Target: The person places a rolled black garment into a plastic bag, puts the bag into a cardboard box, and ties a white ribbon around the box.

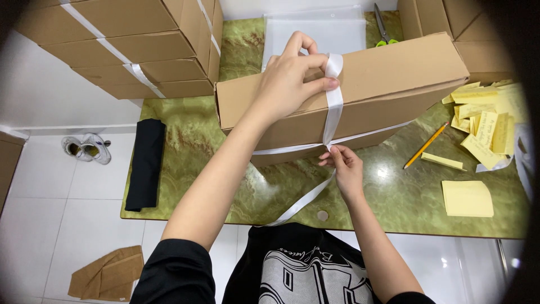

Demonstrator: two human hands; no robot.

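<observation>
A long brown cardboard box point(388, 84) lies closed on the green marbled worktop point(191, 141), so nothing of its contents shows; its long axis runs from the person's near left up toward the far right, slightly tilted across the view. A white ribbon point(334, 107) crosses the box over its short width and another run passes along the front face, the two meeting at the lower front edge. The left hand point(292, 76) rests on top of the box, thumb and fingers pinching the ribbon where it bends over the upper edge. The right hand point(346, 166) is at the lower front edge, fingertips pressed together on the ribbon at the crossing, with a loose tail trailing down toward the worktop's near edge. At the far left stands a stack of closed cardboard boxes point(129, 45), each already bound with white ribbon. Behind the box lie a clear plastic pouch point(315, 28) and green-handled scissors point(384, 28). To the right are scattered yellow paper slips point(486, 126), a yellow notepad point(467, 198) and an orange pencil point(426, 145). A folded black cloth point(145, 163) lies at the worktop's left edge.
</observation>
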